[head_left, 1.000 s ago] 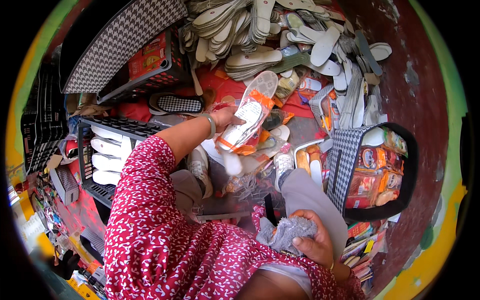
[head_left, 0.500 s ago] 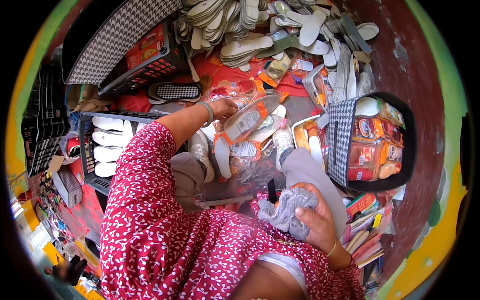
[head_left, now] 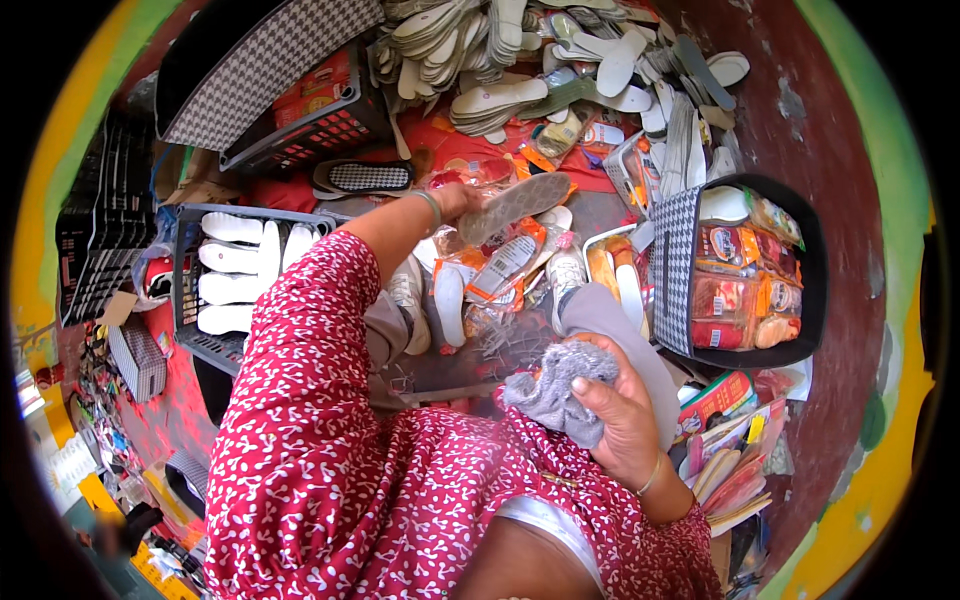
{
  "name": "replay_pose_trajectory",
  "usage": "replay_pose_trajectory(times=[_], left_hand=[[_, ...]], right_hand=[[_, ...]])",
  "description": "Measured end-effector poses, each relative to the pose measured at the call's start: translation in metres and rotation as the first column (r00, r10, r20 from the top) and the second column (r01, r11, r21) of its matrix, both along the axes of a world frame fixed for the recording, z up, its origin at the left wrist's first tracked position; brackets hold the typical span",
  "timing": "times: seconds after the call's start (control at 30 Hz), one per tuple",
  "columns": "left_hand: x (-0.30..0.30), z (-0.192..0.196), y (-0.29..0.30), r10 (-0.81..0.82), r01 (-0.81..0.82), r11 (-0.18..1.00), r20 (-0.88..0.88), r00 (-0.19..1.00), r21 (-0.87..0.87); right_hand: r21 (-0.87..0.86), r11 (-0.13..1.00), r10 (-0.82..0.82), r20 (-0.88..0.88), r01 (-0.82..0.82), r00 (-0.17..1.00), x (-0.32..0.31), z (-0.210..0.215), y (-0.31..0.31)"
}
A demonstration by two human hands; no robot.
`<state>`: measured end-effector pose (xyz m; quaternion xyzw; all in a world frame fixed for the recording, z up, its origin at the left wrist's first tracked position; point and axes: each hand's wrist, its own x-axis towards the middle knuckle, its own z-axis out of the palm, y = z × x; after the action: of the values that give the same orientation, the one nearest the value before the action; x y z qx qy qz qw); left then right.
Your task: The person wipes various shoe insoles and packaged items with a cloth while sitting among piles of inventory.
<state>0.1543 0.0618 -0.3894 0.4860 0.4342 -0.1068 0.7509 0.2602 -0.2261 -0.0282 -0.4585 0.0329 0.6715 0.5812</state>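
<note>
- Now reaches left hand [head_left: 457, 200] forward to a patterned grey-brown insole [head_left: 518, 207], angled above the clutter between the shoes; seems to touch its near end. Cannot tell grip there, fingertips being blurred and partly hidden.
- Clutches bunched grey cloth [head_left: 562, 392] in right hand [head_left: 628, 415] near the lap, thumb across the top, fingers curled behind.
- Judge as partway along, going only by present layout. See red and orange packs [head_left: 728, 290] filling the checked bin [head_left: 675, 275] at right, and a barcoded pack [head_left: 508, 265] lying just below the patterned insole.
- Judge much as remaining: find piles of bare insoles [head_left: 440, 30] at the top, white insoles [head_left: 228, 258] in the black basket [head_left: 207, 348] at left, and a loose white insole [head_left: 449, 305] on the floor between the shoes.
- Compare with half a second earlier: find what looks like the same barcoded pack lower and flatter, away from left hand; see more of the patterned insole beside that hand. Note cloth held slightly higher.
</note>
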Motion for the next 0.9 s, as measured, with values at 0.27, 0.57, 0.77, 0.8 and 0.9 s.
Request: replay_pose_trajectory(times=[0.27, 0.57, 0.77, 0.8, 0.9], left_hand=[[-0.051, 0.069, 0.041, 0.430, -0.418, 0.901, 0.114, 0.896, -0.116], [-0.091, 0.029, -0.001, 0.850, -0.789, 0.525, 0.155, 0.503, -0.320], [-0.093, 0.024, -0.056, 0.963, -0.562, 0.213, 0.073, 0.261, -0.799], [-0.091, 0.027, -0.062, 0.969, -0.521, 0.200, 0.087, 0.233, -0.830], [-0.090, 0.016, -0.064, 0.957, -0.387, 0.253, 0.171, 0.234, -0.887]], right_hand=[[0.102, 0.982, 0.173, -0.139, -0.159, 0.975, -0.003, 0.002, 0.011], [0.071, 0.982, 0.180, -0.086, -0.174, 0.980, -0.020, 0.001, 0.019], [0.049, 0.988, 0.151, -0.022, -0.150, 0.988, -0.033, 0.002, 0.026], [0.040, 0.988, 0.152, -0.018, -0.152, 0.988, -0.034, 0.003, 0.027], [0.033, 0.988, 0.148, 0.007, -0.148, 0.989, -0.037, 0.001, 0.029]])
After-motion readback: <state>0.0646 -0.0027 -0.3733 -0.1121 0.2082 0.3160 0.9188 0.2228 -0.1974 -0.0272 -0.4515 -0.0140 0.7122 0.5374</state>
